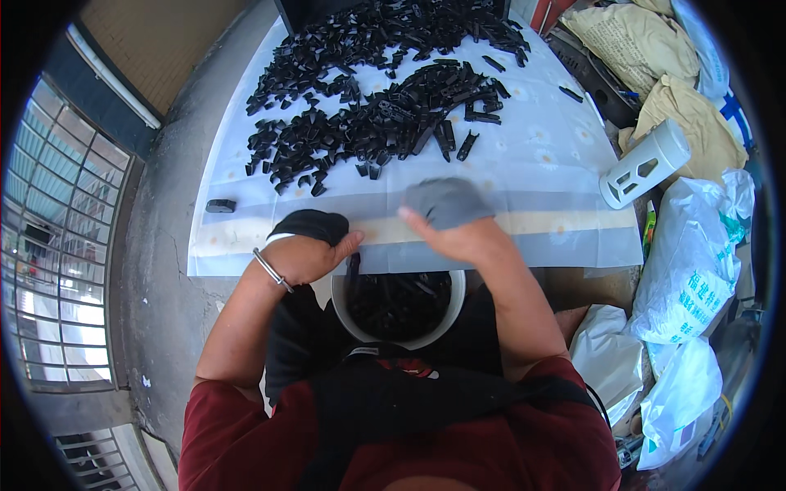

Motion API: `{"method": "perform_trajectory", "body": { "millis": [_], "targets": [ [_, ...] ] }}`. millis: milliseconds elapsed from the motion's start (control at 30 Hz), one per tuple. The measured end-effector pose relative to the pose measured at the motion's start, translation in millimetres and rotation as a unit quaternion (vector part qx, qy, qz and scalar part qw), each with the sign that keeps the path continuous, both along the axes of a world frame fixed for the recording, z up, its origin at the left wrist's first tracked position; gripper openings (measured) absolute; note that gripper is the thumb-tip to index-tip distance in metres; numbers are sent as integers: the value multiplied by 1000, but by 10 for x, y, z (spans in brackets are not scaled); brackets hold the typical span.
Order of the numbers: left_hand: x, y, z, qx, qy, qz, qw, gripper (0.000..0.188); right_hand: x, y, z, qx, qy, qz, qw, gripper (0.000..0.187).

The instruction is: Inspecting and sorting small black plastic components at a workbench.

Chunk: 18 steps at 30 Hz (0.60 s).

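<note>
My left hand (309, 245), its fingers under a black cloth cover, is at the near table edge with the thumb pointing right. Just below that thumb is a small black plastic piece (354, 264), above a white bucket (338, 304) of similar black pieces; whether the hand touches it I cannot tell. My right hand (452, 219), in a grey finger cover, is smeared by motion over the near part of the table, its thumb toward the left. Beyond both hands lies a large heap of black plastic pieces (385, 114) on the table.
A pale flowered cloth (557, 164) covers the table. One black piece (220, 206) lies apart at left. A white perforated cylinder (647, 164) leans at the right edge. White bags (688, 254) and tan sacks (679, 123) crowd the right side. A barred window (65, 229) is at left.
</note>
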State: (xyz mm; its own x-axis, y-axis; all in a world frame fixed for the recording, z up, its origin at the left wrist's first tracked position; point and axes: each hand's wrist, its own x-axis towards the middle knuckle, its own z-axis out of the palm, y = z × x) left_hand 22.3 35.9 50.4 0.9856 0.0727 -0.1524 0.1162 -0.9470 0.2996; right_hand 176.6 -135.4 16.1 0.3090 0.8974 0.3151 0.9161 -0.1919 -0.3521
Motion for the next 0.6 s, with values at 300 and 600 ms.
{"method": "perform_trajectory", "body": {
  "millis": [300,600],
  "targets": [
    [1301,82,-330,106,-273,23,956,21,578,135,-100,-30,-149,-212,965,32],
    [748,146,-330,127,-271,-57,952,17,304,-195,2,14,-117,-116,986,26]
  ]
}}
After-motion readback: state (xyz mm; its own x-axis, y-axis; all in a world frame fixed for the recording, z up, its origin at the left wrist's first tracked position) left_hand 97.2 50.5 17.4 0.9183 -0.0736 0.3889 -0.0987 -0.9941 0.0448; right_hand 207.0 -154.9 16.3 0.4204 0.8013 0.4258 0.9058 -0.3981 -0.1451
